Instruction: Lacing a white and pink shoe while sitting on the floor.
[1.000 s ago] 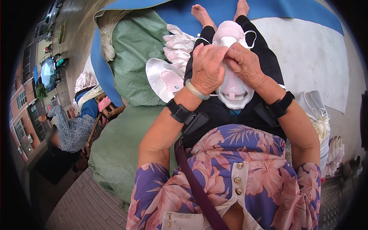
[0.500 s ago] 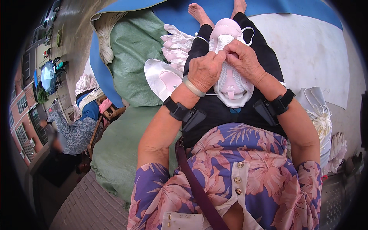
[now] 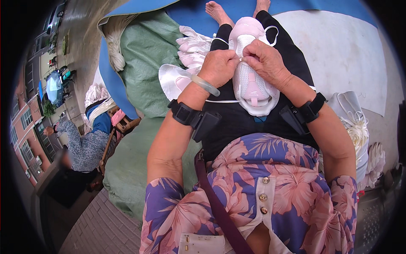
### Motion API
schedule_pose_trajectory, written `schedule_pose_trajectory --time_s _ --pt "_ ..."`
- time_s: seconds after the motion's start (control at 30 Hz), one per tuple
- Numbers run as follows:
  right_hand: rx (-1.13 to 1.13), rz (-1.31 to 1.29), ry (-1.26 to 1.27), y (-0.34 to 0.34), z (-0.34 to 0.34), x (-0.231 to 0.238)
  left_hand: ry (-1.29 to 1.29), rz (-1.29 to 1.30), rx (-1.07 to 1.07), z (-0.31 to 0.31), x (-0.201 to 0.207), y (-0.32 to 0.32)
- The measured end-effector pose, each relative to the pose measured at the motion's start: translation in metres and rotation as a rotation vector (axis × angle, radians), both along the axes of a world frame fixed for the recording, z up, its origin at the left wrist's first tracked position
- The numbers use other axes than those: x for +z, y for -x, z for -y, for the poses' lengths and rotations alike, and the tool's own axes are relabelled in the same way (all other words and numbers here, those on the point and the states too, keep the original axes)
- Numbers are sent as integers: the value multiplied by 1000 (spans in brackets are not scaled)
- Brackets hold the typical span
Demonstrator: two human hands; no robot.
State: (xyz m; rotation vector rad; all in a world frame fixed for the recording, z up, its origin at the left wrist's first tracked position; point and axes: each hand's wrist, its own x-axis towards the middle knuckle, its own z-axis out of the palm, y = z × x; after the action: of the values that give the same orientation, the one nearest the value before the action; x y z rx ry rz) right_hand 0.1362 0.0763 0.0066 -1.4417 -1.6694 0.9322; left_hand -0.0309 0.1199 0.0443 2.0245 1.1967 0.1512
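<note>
- The pink-and-white shoe upper (image 3: pixel 253 86) sits on the person's lap, over the dark trousers (image 3: pixel 294 63). Rounded pink end points away toward the bare feet (image 3: pixel 220 12), the end with the small pull tab (image 3: pixel 254 102) faces the body.
- Left hand (image 3: pixel 219 67) is at the left edge of the upper, around its middle. Fingers are curled in narrow, thumb side toward the other hand. Can't tell what, if anything, is pinched, tips are too hidden.
- Right hand (image 3: pixel 266 61) lies over the right side of the upper, thumb and fingertips drawn together near its centreline. Pinch looks tight, but again can't make out what's in it.
- Both sets of fingertips are right beside each other.
- A thin white cord (image 3: pixel 223 101) runs left from the near end across the trousers, and a white loop (image 3: pixel 272 36) sticks out on the far right side.
- Left of the lap: a row of similar pink-and-white pieces (image 3: pixel 192 51), plus a white piece with a pink patch (image 3: pixel 169 82), against a big green sack (image 3: pixel 148 63).
- Over on the right, a white bag (image 3: pixel 338 103) with white laces (image 3: pixel 355 129) bunched by it.
- Far left, another person (image 3: pixel 86 146) in patterned clothes.
</note>
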Motion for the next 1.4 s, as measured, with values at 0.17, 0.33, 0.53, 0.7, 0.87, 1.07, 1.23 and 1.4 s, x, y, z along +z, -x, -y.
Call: schedule_pose_trajectory --time_s 0.17,0.33,0.53,0.7,0.87,1.07,1.23,1.4 --pt "-51 -197 7 -8 11 7 109 -37 51 -4 -4 5" --pt "-100 -247 2 -25 37 16 107 -68 73 -3 -1 3" --pt "-52 -6 -70 -33 52 13 250 49 205 -7 -11 4" --pt "47 217 230 -31 47 34 498 -2 290 -27 -11 5" --pt "48 246 -23 -34 57 28 904 94 196 -47 -8 12" --pt "64 404 -311 -72 70 42 1005 260 134 -46 -24 18" --pt "-45 610 -456 -114 103 62 1035 264 59 -50 -22 19" --pt "-45 665 -448 -150 146 84 989 323 108 -42 -19 20"
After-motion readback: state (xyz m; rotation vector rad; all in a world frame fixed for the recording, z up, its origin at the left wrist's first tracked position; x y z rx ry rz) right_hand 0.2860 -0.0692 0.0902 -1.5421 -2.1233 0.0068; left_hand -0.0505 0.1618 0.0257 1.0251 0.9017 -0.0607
